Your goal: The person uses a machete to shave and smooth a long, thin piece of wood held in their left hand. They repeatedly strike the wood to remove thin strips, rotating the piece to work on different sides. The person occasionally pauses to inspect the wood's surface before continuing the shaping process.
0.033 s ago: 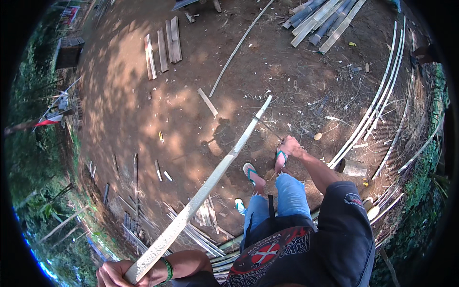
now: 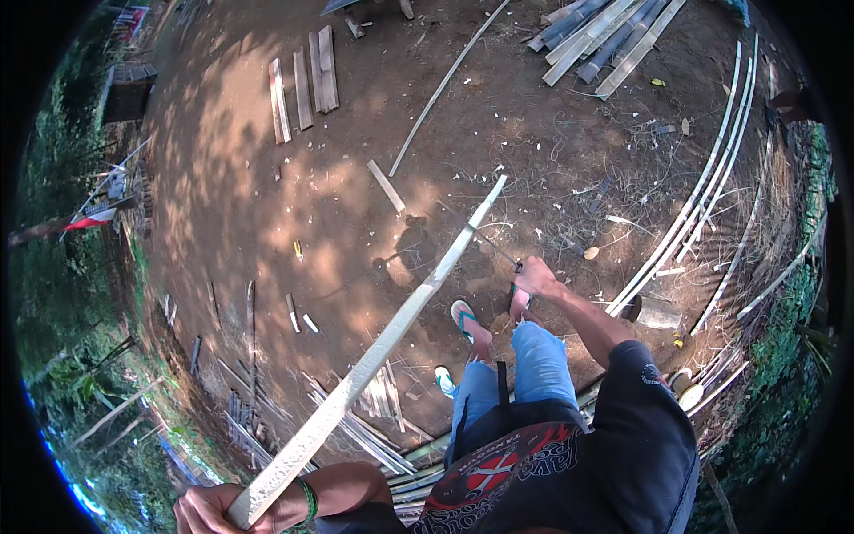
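Right now the left hand, low at the frame's bottom-left, has its fingers wrapped tight round the near end of a long pale bamboo slat. Slat runs diagonally up & away over the dirt ground, far tip near a short flat wood offcut. Green band sits on that wrist.

Right hand is stretched fwd, fingers closed on the handle of a thin dark blade; blade tip lies against the slat's upper part.

Person's feet in flip-flops w/ teal straps are planted on the ground just below the right hand; jeans & dark shirt w/ a red-white print fill the lower middle.

Around: three short planks lie side by side toward the ground's far-left; a thin pole slants beside them; stack of grey-tan boards at the far edge; long curved bamboo strips sweep along the right edge; bundle of split strips near the feet. Small red-white flag-like cloth hangs at the left edge by the greenery; no packages or labels legible.
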A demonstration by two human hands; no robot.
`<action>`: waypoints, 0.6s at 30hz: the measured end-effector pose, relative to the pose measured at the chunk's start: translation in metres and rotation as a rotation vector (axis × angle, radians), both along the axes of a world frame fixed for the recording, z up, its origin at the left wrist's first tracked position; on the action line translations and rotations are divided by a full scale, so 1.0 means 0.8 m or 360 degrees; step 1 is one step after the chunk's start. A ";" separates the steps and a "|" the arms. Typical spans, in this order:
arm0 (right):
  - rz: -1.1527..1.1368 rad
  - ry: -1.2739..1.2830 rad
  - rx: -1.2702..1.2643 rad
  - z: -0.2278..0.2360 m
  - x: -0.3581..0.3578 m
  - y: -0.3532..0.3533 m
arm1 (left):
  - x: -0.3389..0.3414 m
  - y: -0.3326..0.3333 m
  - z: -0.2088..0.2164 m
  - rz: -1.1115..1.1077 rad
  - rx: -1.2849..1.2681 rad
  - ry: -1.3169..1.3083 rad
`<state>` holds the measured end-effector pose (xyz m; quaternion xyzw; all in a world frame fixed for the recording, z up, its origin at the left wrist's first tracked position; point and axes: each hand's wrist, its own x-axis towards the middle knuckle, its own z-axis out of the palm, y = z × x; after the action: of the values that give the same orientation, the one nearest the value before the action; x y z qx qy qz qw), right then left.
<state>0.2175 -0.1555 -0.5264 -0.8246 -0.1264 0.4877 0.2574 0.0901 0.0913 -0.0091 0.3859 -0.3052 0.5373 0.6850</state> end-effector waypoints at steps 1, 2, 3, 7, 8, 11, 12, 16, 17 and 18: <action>0.0042 0.0094 0.0154 0.028 -0.010 0.006 | -0.008 0.000 0.004 0.0082 0.0101 0.0341; 0.0095 0.0178 0.0308 0.062 -0.012 0.015 | -0.011 -0.002 0.001 0.0115 -0.0005 0.0237; 0.0124 0.0259 0.0467 0.077 -0.010 0.019 | -0.006 -0.005 0.003 0.0254 0.0061 0.0382; 0.0328 0.0033 -0.0010 -0.027 0.016 0.001 | -0.006 -0.002 -0.005 0.0066 0.0119 0.0413; 0.0227 0.0026 -0.0222 -0.074 0.026 -0.005 | -0.006 -0.008 0.000 0.0050 0.0112 0.0408; -0.0136 -0.0020 -0.0257 -0.121 0.027 0.006 | -0.016 -0.007 0.015 0.0323 0.0000 0.0598; -0.0161 -0.0022 -0.0195 -0.115 0.021 0.011 | -0.024 -0.001 0.024 0.0465 -0.0056 0.0691; -0.0085 -0.0011 0.0009 -0.009 0.015 0.045 | -0.025 -0.010 0.018 0.1409 -0.0216 0.0874; -0.0074 0.0008 0.0035 0.032 0.014 0.049 | -0.003 -0.018 0.015 0.2102 -0.0396 0.0854; -0.0041 -0.0021 0.0121 0.078 0.013 0.054 | -0.019 -0.018 0.018 0.1919 -0.0305 0.1056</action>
<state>0.2277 -0.1123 -0.4642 -0.8190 -0.1358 0.4738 0.2939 0.0749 0.0769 0.0053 0.5697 0.2368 0.7023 0.3552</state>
